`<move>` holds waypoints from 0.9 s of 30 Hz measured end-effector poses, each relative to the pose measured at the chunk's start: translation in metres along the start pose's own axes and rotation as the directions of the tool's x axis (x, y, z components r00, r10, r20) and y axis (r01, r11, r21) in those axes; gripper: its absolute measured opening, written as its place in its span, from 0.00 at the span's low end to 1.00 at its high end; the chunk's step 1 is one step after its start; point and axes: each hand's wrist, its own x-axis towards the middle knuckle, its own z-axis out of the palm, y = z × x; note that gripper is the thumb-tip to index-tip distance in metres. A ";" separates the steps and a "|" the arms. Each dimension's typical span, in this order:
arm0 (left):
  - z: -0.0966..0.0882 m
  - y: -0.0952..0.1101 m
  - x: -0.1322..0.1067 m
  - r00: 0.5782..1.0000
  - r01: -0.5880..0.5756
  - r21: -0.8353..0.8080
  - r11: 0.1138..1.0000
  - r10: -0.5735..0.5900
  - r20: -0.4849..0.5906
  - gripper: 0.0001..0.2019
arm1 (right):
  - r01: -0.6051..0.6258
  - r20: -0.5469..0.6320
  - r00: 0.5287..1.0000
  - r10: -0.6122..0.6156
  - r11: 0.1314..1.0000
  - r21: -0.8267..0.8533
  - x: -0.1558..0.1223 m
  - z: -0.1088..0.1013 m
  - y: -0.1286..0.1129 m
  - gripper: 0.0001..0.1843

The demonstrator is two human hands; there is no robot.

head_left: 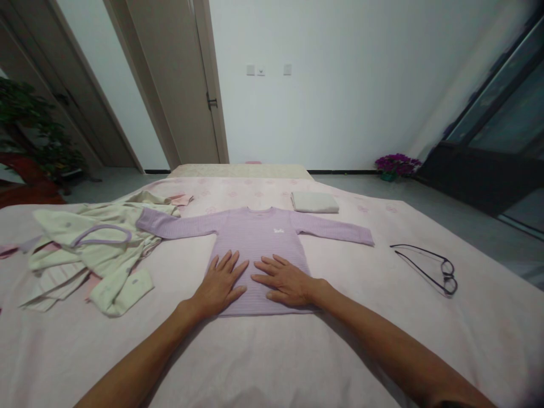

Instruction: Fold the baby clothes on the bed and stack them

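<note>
A light purple long-sleeved shirt (259, 243) lies spread flat in front of me, its neck pointing away and both sleeves stretched out sideways. A small white mark is on its chest. My left hand (221, 283) rests flat on the lower left of the shirt with fingers spread. On the lower right, my right hand (287, 280) also lies flat, fingers apart and pointing inward. Neither hand grips the cloth. The end of the left sleeve touches a heap of pale clothes (97, 249).
The pink-white bed cover (361, 340) lies beneath everything. A folded white cloth (314, 202) sits beyond the right sleeve. Black-framed glasses (447, 275) lie at the right. Past the bed stand a door (174, 79), a purple flower pot (395, 166) and a green plant (29, 124).
</note>
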 end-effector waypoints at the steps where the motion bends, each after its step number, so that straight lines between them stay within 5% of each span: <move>1: -0.002 0.000 -0.001 0.999 -0.043 -0.019 0.999 0.043 0.004 0.31 | 0.021 0.007 1.000 -0.021 1.000 0.009 -0.005 -0.001 0.000 0.34; 6: -0.009 0.001 -0.004 0.972 -0.219 -0.091 0.972 0.225 0.066 0.26 | -0.036 -0.027 0.999 0.037 0.999 0.032 -0.025 -0.003 0.003 0.34; 14: -0.008 0.002 -0.005 0.995 -0.042 -0.014 0.999 0.043 0.090 0.28 | -0.385 -0.194 0.906 0.375 0.923 -0.014 -0.052 0.005 0.032 0.31; 22: -0.004 0.003 -0.008 0.997 0.019 0.024 1.000 -0.021 0.076 0.30 | -0.533 -0.242 0.827 0.507 0.845 -0.052 -0.066 0.003 0.054 0.30; 27: -0.002 0.002 -0.008 0.999 0.001 0.033 0.999 -0.003 0.051 0.30 | -0.626 -0.363 0.738 0.569 0.779 -0.051 -0.049 -0.012 0.066 0.21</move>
